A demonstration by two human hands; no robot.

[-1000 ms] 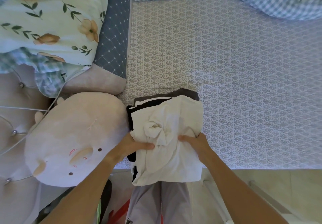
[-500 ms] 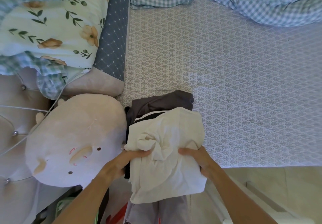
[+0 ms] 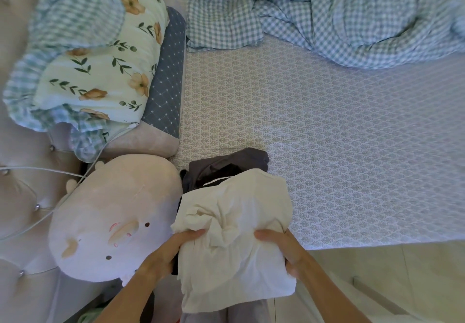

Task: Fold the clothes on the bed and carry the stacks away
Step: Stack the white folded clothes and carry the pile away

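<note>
both hands grip the stack of folded clothes (image 3: 234,234): my left hand (image 3: 173,249) pinches the white top piece, and my right hand (image 3: 284,252) curls round the other side. since a second ago the stack has come toward me, past the edge of the bed (image 3: 327,146). i judge the folding done and the carrying started; the plush pillow (image 3: 110,222) stays left of my left hand.

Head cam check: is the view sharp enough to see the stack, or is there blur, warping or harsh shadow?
Head view: soft even daylight, no glare; wide-angle warping bends the bed edge and stretches the checked duvet; slight softness at the corners; the white top garment reads clearly, dark clothes beneath lose detail in shadow.
</note>
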